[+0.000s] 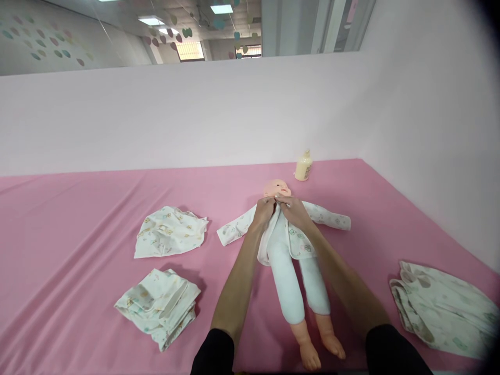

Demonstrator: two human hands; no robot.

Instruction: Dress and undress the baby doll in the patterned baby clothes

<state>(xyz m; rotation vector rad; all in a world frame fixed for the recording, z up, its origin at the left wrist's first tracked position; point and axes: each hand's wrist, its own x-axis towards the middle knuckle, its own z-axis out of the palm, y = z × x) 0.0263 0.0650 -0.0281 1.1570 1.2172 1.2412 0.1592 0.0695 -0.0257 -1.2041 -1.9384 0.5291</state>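
A baby doll (287, 291) lies on its back on the pink sheet, its head away from me and its bare feet near the front edge. It wears a white printed jacket (302, 244) with both sleeves spread out; the front hangs open below the chest. At the collar, just under the doll's chin, my left hand (266, 209) and my right hand (292, 209) are side by side. Both have their fingers pinched on the jacket's neck edges. My fingers partly cover the collar, so its fastening cannot be made out.
Left of the doll lie a crumpled printed cloth (170, 232) and a folded printed cloth (160, 304). More folded printed fabric (445, 307) rests at the right. A pump bottle (303, 166) stands beyond the doll's head, near the white wall (219, 114). The pink sheet (78, 229) has wrinkles.
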